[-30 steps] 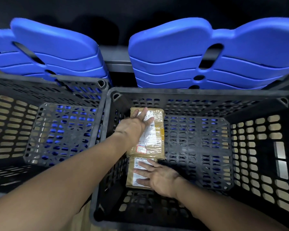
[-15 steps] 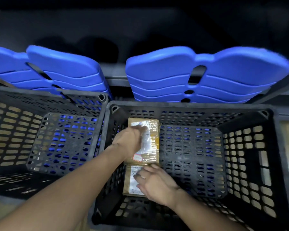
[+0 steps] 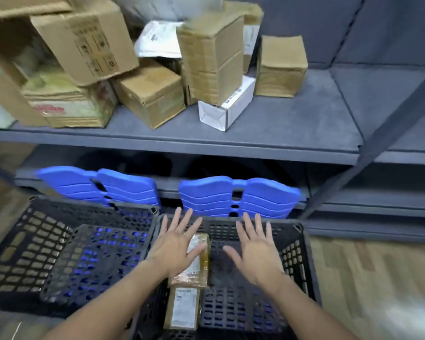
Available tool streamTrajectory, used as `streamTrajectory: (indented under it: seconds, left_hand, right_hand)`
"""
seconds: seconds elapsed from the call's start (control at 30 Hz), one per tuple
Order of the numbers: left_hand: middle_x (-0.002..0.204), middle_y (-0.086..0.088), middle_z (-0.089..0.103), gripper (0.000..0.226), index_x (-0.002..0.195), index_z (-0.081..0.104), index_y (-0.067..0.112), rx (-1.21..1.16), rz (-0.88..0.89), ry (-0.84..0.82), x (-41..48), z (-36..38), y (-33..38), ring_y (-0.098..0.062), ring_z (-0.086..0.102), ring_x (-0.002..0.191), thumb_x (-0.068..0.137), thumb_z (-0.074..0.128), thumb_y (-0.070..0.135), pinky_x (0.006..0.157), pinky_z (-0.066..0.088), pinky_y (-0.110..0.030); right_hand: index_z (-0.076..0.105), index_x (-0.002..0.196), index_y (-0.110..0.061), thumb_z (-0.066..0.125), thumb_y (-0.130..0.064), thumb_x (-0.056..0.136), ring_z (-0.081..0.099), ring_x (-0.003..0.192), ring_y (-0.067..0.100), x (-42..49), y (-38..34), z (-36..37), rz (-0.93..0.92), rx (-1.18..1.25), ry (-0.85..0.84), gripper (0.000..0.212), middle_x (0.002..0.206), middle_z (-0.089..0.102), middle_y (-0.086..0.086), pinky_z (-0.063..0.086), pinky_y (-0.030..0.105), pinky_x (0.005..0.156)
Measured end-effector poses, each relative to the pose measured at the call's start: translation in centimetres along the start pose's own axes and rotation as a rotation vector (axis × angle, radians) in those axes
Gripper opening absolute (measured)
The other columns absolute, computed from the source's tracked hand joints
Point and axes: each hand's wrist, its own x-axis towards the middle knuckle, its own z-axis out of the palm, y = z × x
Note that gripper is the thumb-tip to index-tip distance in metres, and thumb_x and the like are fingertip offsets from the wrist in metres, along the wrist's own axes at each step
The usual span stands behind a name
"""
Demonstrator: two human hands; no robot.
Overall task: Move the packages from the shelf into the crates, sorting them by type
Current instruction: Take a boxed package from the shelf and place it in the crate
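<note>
Two taped brown packages lie end to end along the left side of the right black crate (image 3: 302,256): the far package (image 3: 199,261) and the near package (image 3: 183,307). My left hand (image 3: 176,244) hovers above the far package with fingers spread, holding nothing. My right hand (image 3: 255,246) is raised over the middle of the same crate, fingers spread, also empty. The left black crate (image 3: 35,244) holds nothing visible. On the grey shelf (image 3: 292,123) above are several cardboard boxes (image 3: 152,92), a white box (image 3: 227,106) and a white mailer (image 3: 160,40).
Two stacks of blue plastic lids (image 3: 238,195) lean on the lower shelf behind the crates. A grey diagonal brace (image 3: 378,141) crosses the right part of the rack. Wood-patterned floor shows at both sides.
Both hands have let go of the packages and lifted out of the crate with fingers spread. The view has tilted up, bringing the shelf and its boxes into sight.
</note>
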Motion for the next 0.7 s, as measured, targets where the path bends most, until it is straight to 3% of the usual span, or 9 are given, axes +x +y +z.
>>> streamTrajectory:
  seconds: [0.07, 0.13, 0.33, 0.43, 0.5, 0.57, 0.6, 0.67, 0.7]
  left_hand:
    - [0.171, 0.001, -0.023, 0.110, 0.166, -0.006, 0.035, -0.008, -0.014, 0.035, -0.1, -1.8, 0.6, -0.027, -0.031, 0.154, 0.072, -0.028, 0.087, 0.127, -0.012, -0.052]
    - [0.172, 0.001, -0.021, 0.121, 0.167, -0.004, 0.034, -0.031, -0.032, 0.062, -0.3, -3.0, 1.3, -0.025, -0.028, 0.155, 0.063, -0.037, 0.087, 0.128, -0.009, -0.052]
    - [0.172, 0.002, -0.020, 0.123, 0.167, -0.001, 0.031, -0.184, -0.088, 0.149, -0.7, -5.0, 2.7, -0.021, -0.024, 0.157, 0.064, -0.031, 0.092, 0.129, -0.006, -0.048]
    - [0.172, 0.004, -0.015, 0.124, 0.167, 0.003, 0.028, -0.304, -0.090, 0.165, -0.6, -6.9, 2.3, -0.021, -0.016, 0.160, 0.067, -0.019, 0.097, 0.130, -0.002, -0.042]
    - [0.174, 0.001, 0.011, 0.104, 0.167, 0.017, 0.023, -0.405, -0.062, 0.253, -0.1, -9.0, 1.7, -0.023, 0.007, 0.162, 0.087, 0.010, 0.089, 0.129, 0.013, -0.039]
    - [0.157, -0.004, 0.053, 0.073, 0.159, 0.042, 0.019, -0.509, -0.061, 0.431, 1.0, -11.7, 0.8, -0.023, 0.048, 0.145, 0.102, 0.040, 0.064, 0.115, 0.038, -0.033]
    - [0.135, -0.004, 0.070, 0.060, 0.148, 0.057, 0.020, -0.585, -0.076, 0.520, 1.7, -13.5, 0.4, -0.022, 0.064, 0.125, 0.103, 0.046, 0.058, 0.103, 0.046, -0.031]
    - [0.098, 0.003, 0.078, 0.050, 0.111, 0.074, 0.029, -0.825, -0.116, 0.647, 3.3, -17.9, -0.2, -0.023, 0.073, 0.095, 0.097, 0.047, 0.068, 0.086, 0.055, -0.036]
    - [0.095, 0.005, 0.078, 0.049, 0.099, 0.073, 0.032, -0.961, -0.129, 0.689, 4.3, -20.2, -0.5, -0.022, 0.074, 0.092, 0.094, 0.044, 0.072, 0.085, 0.058, -0.041]
  right_hand:
    - [0.005, 0.169, -0.017, -0.044, -0.080, 0.060, -0.014, 0.161, 0.035, -0.6, 0.8, -2.4, 0.029, 0.024, 0.021, 0.135, 0.175, -0.011, 0.006, -0.009, 0.054, 0.128]
    - [0.005, 0.169, -0.017, -0.032, -0.080, 0.065, -0.012, 0.161, 0.035, -1.3, 1.3, -4.4, 0.042, 0.063, 0.011, 0.126, 0.175, -0.009, 0.005, -0.006, 0.054, 0.129]
    - [0.012, 0.168, -0.017, -0.010, -0.080, 0.078, -0.005, 0.163, 0.029, -1.3, 1.7, -7.3, 0.060, 0.194, 0.035, 0.112, 0.176, 0.000, 0.006, 0.004, 0.047, 0.132]
    - [0.025, 0.165, -0.015, 0.025, -0.071, 0.102, 0.010, 0.162, 0.023, -0.6, 1.8, -8.5, 0.076, 0.348, 0.129, 0.085, 0.175, 0.018, 0.004, 0.020, 0.040, 0.129]
    - [0.042, 0.159, -0.015, 0.042, -0.061, 0.106, 0.034, 0.155, 0.022, 0.2, 1.5, -10.0, 0.117, 0.471, 0.268, 0.070, 0.165, 0.042, 0.004, 0.033, 0.036, 0.120]
    - [0.059, 0.146, -0.013, 0.052, -0.052, 0.105, 0.055, 0.137, 0.023, 1.3, 0.9, -12.4, 0.149, 0.678, 0.438, 0.057, 0.145, 0.063, 0.004, 0.043, 0.036, 0.112]
    - [0.065, 0.138, -0.012, 0.056, -0.047, 0.104, 0.062, 0.127, 0.021, 1.9, 0.6, -14.0, 0.149, 0.808, 0.528, 0.050, 0.134, 0.070, 0.003, 0.047, 0.035, 0.108]
    - [0.070, 0.130, -0.014, 0.061, -0.040, 0.104, 0.066, 0.113, 0.012, 3.3, -0.1, -17.8, 0.146, 1.064, 0.654, 0.038, 0.118, 0.072, -0.004, 0.051, 0.022, 0.099]
    - [0.069, 0.131, -0.015, 0.060, -0.040, 0.104, 0.065, 0.112, 0.009, 4.1, -0.4, -20.0, 0.143, 1.161, 0.685, 0.037, 0.118, 0.071, -0.007, 0.048, 0.013, 0.094]
